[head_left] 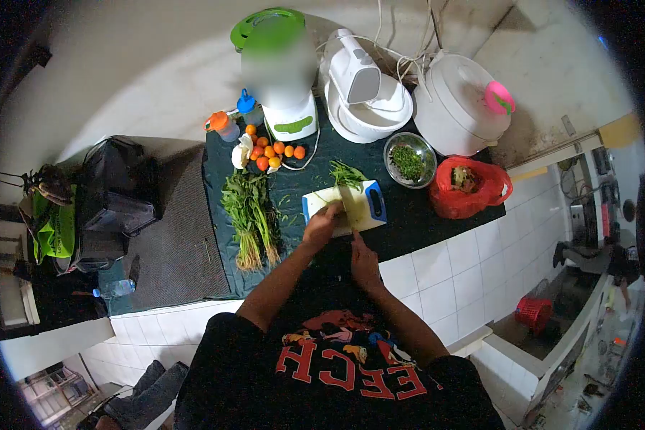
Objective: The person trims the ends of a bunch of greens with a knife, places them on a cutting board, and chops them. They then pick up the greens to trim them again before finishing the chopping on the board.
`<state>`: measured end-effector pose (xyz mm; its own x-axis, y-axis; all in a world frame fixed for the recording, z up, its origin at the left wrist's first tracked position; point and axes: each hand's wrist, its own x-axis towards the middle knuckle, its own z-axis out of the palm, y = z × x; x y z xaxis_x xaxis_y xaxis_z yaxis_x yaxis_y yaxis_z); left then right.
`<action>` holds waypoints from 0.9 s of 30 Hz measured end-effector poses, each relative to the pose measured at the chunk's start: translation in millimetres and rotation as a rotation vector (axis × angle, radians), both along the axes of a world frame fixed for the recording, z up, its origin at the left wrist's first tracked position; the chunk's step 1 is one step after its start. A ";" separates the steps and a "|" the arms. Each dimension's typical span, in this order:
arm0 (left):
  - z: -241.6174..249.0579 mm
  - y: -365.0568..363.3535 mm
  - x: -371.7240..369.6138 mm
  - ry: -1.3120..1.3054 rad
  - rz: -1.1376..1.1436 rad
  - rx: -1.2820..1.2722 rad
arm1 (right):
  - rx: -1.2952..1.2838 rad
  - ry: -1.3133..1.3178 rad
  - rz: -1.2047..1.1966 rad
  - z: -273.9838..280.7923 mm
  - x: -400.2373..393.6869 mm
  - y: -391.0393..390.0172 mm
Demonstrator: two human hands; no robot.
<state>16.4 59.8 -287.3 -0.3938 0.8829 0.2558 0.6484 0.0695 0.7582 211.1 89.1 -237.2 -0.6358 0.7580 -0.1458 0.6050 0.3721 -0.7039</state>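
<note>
Fingers are our risk: our left hand (pixel 321 223) pins greens (pixel 346 174) on the cutting board (pixel 369 201) near the table's front edge, our right hand (pixel 363 261) grips the knife (pixel 350 208) close by.

Left hand (pixel 321 223) curled, right hand (pixel 363 261) forward

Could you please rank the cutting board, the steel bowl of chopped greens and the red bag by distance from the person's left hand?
From the left hand:
1. Cutting board, under it.
2. Steel bowl, behind and rightward.
3. Red bag, far right.
</note>
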 end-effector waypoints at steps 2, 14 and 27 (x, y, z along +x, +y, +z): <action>-1.3 -0.2 -0.6 -0.041 0.014 -0.077 | 0.036 0.134 -0.010 -8.1 6.0 -0.5; -1.5 -1.7 2.1 0.090 0.020 -0.123 | -0.065 0.052 -0.027 -2.0 -2.9 2.8; -30.9 -3.6 -2.4 0.154 -0.010 -0.070 | -0.070 0.013 -0.018 1.5 -6.2 0.4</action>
